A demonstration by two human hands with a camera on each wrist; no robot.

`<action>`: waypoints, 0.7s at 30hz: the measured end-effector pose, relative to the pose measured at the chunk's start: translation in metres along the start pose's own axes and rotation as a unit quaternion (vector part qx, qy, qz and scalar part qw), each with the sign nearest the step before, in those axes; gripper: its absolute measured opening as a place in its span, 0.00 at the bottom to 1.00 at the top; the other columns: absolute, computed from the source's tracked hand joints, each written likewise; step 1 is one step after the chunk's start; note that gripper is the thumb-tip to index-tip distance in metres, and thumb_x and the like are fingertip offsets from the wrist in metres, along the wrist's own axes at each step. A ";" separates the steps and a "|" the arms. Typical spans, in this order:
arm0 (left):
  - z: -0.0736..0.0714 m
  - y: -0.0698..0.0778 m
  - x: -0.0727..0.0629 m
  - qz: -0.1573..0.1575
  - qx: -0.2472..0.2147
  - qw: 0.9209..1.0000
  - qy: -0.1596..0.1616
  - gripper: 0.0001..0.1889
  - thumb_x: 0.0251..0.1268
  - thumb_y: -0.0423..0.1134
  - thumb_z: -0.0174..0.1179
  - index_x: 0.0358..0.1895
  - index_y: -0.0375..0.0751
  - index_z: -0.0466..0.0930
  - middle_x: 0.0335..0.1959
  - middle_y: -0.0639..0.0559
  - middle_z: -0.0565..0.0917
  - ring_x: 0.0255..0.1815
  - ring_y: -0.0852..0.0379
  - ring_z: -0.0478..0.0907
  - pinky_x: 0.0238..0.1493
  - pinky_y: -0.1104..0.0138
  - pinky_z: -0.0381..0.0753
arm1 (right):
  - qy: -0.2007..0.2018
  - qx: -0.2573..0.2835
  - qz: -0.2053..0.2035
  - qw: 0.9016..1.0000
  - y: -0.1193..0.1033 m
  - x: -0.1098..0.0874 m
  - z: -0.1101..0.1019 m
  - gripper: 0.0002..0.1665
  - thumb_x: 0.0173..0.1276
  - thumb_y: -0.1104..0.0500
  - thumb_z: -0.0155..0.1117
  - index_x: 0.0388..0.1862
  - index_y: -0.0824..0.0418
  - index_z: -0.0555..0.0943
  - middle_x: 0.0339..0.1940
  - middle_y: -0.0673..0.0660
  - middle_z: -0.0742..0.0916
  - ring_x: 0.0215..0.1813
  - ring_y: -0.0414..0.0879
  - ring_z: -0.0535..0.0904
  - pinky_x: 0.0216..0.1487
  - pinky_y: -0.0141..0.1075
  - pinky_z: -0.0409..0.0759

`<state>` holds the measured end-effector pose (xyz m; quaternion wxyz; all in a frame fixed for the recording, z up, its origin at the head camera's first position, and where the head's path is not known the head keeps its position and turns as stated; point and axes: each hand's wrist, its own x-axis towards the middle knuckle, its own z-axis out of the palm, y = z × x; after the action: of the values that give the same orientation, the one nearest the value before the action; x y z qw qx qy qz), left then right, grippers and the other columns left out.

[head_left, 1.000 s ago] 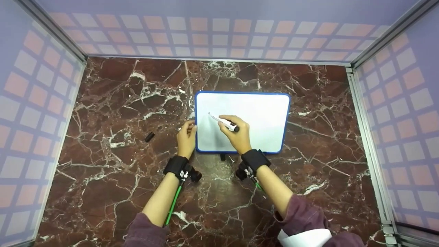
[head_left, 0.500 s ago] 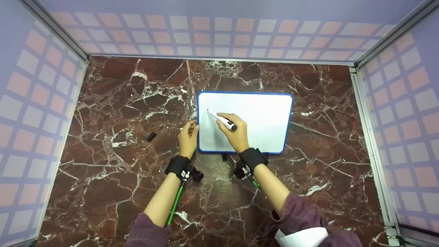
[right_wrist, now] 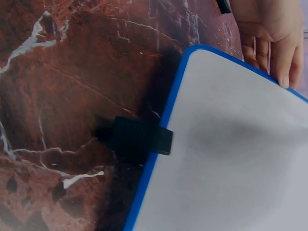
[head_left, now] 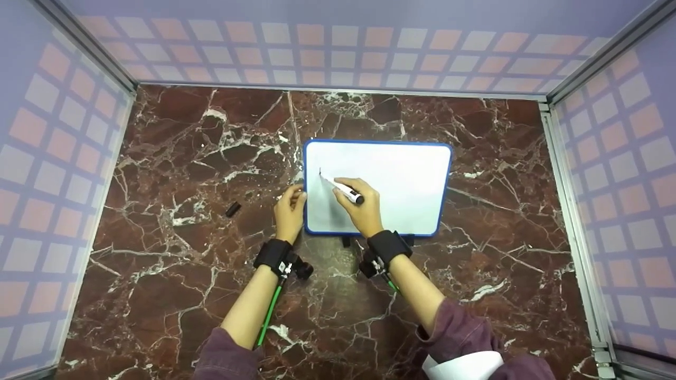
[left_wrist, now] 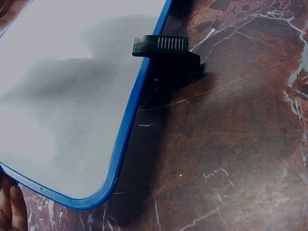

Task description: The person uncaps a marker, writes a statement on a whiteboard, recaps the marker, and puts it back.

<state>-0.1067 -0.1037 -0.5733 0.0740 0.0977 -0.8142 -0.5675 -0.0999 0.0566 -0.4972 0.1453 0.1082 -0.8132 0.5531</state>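
A whiteboard (head_left: 401, 184) with a blue rim stands on the marble-patterned table. My right hand (head_left: 367, 208) holds a white marker (head_left: 346, 190) over its left half, and the marker's tip meets the board at the lower end of a short dark stroke (head_left: 320, 170). At the board's left edge, my left hand (head_left: 288, 214) grips the rim; in the right wrist view its thumb (right_wrist: 284, 70) lies on the rim, with the other fingers partly behind the board. Only a bit of the left hand's fingers (left_wrist: 17, 207) shows in the left wrist view.
The black marker cap (head_left: 233, 209) lies on the table left of my left hand. Black clips hold the board's lower edge, one clip (left_wrist: 161, 44) showing in the left wrist view. Checkered panels (head_left: 338, 53) enclose the table at the back and sides.
The marker tip first moved slightly up and left, then down a little, and a short dark stroke now shows on the board. My left hand keeps its place at the rim.
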 end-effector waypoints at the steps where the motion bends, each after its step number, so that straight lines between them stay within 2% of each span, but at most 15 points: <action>1: 0.000 0.000 0.000 0.000 0.002 1.000 0.001 0.14 0.64 0.34 0.54 0.49 0.32 0.77 0.40 0.35 0.83 0.40 0.45 0.80 0.44 0.57 0.80 | 0.000 -0.001 0.001 1.000 0.000 -0.002 0.000 0.12 0.57 0.68 0.64 0.41 0.70 0.83 0.36 0.66 0.87 0.38 0.55 0.82 0.43 0.41 0.81; 7: 0.000 0.001 0.000 0.002 0.014 1.000 0.004 0.13 0.63 0.34 0.54 0.49 0.32 0.78 0.39 0.36 0.83 0.39 0.45 0.80 0.44 0.58 0.80 | -0.007 -0.009 0.015 1.000 0.002 -0.014 0.004 0.09 0.55 0.69 0.65 0.37 0.71 0.83 0.33 0.66 0.87 0.35 0.54 0.83 0.39 0.40 0.81; 12: 0.000 0.001 0.000 0.006 0.013 1.000 0.007 0.13 0.63 0.33 0.54 0.48 0.31 0.78 0.38 0.35 0.83 0.38 0.45 0.80 0.43 0.59 0.80 | -0.016 -0.010 0.003 1.000 0.003 -0.023 0.008 0.08 0.53 0.72 0.65 0.34 0.72 0.82 0.31 0.67 0.87 0.34 0.55 0.83 0.37 0.43 0.82; 17: 0.000 0.002 0.000 0.011 0.015 1.000 0.008 0.13 0.63 0.33 0.54 0.49 0.31 0.77 0.38 0.35 0.83 0.38 0.44 0.80 0.43 0.59 0.80 | -0.029 -0.014 0.005 0.999 0.005 -0.029 0.011 0.08 0.52 0.72 0.65 0.34 0.72 0.82 0.31 0.66 0.87 0.34 0.54 0.83 0.37 0.42 0.82; 21: 0.000 0.002 -0.001 0.008 0.014 1.000 0.005 0.13 0.63 0.33 0.54 0.49 0.31 0.77 0.39 0.35 0.83 0.38 0.44 0.79 0.42 0.60 0.80 | -0.016 -0.010 -0.002 1.000 0.005 -0.031 0.011 0.08 0.52 0.73 0.65 0.33 0.73 0.82 0.30 0.66 0.87 0.32 0.54 0.83 0.35 0.41 0.82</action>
<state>-0.1056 -0.1031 -0.5713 0.0815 0.0947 -0.8224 -0.5551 -0.0741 0.0484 -0.5162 0.1343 0.1169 -0.8209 0.5426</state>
